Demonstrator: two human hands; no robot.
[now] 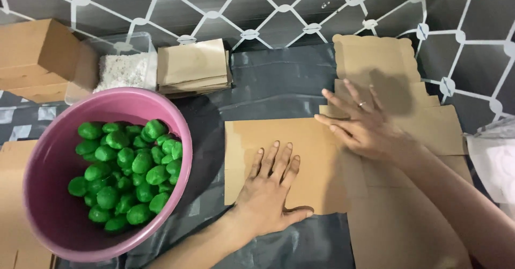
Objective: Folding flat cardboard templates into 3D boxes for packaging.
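Note:
A flat, unfolded brown cardboard box blank (316,140) lies on a dark plastic sheet (279,81). My left hand (268,191) presses flat on its folded-over left panel, fingers spread and pointing away from me. My right hand (362,124) rests palm down on the blank's middle, fingers spread to the upper left, a ring on one finger. Neither hand grips anything. More of the blank (375,60) stretches behind and to the right of my hands.
A pink bowl (59,220) holding several green balls (129,167) stands at left. Behind it are a clear tub of white granules (123,68), a stack of folded cardboard (193,65) and brown boxes (37,57). A white bag (493,161) lies at right.

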